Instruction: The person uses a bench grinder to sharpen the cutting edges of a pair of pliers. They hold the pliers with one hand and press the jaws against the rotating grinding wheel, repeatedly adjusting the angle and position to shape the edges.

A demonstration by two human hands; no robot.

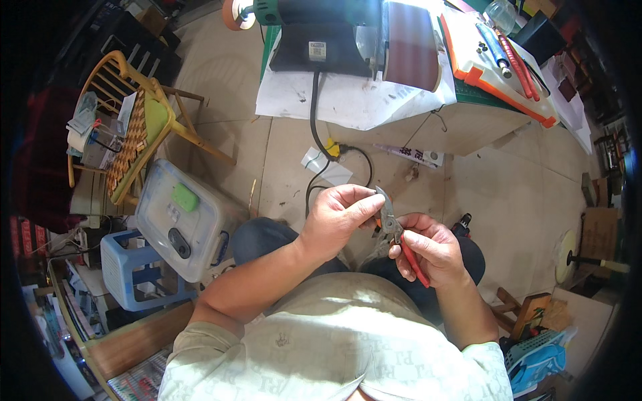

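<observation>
The right hand (431, 250) had its fingers wrapped around the red handles (413, 262) of the pliers (388, 222). The metal head lay beyond these fingers, pointing toward the tabletop (468, 95). Just beside its tip, the left hand (338, 217) kept thumb and forefinger narrow; whether they pinched something, I could not tell.

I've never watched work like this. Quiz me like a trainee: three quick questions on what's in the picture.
1. Which of the hands grips the red-handled pliers by the handle: A) left, B) right?
2. True or false: the green object lies on the blue stool.
3. Fill in: a ____ cord hangs from the machine.

Key: 1. B, the right hand. 2. False; it lies on the lidded box. 3. Black.
</observation>
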